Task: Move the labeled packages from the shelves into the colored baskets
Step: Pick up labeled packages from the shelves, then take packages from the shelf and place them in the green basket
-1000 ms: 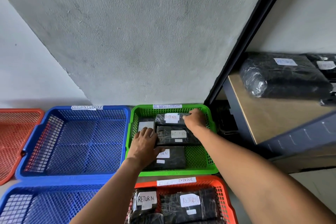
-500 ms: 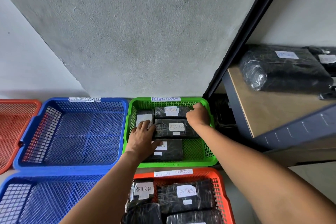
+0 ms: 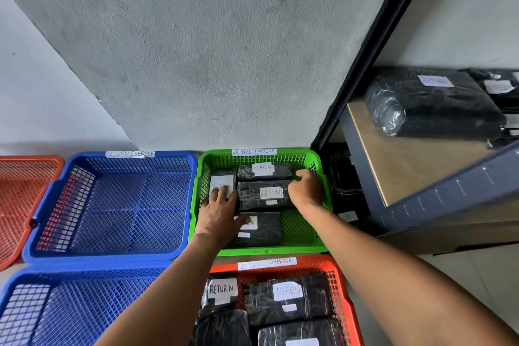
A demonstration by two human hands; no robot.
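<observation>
The green basket (image 3: 261, 250) holds several black wrapped packages with white RETURN labels. My left hand (image 3: 219, 211) lies flat with straight fingers on the upright left package (image 3: 222, 175), its thumb over the near package (image 3: 264, 229). My right hand (image 3: 306, 189) is curled at the right end of the middle package (image 3: 264, 195), thumb and fingers pinching that end. Just beyond the middle one lies the far package (image 3: 264, 171). Larger black labelled packages (image 3: 432, 105) lie on the wooden shelf (image 3: 407, 166) at the right.
A red basket (image 3: 339, 284) nearest me holds several RETURN packages. A blue basket (image 3: 112, 205) stands left of the green one, another blue basket (image 3: 56, 303) is at the lower left, and a red basket (image 3: 22, 196) is at the far left. The dark shelf post (image 3: 365, 64) rises to the right.
My left hand has slid forward onto the left package's label. My right hand has come back from the far right corner to the middle package's right end.
</observation>
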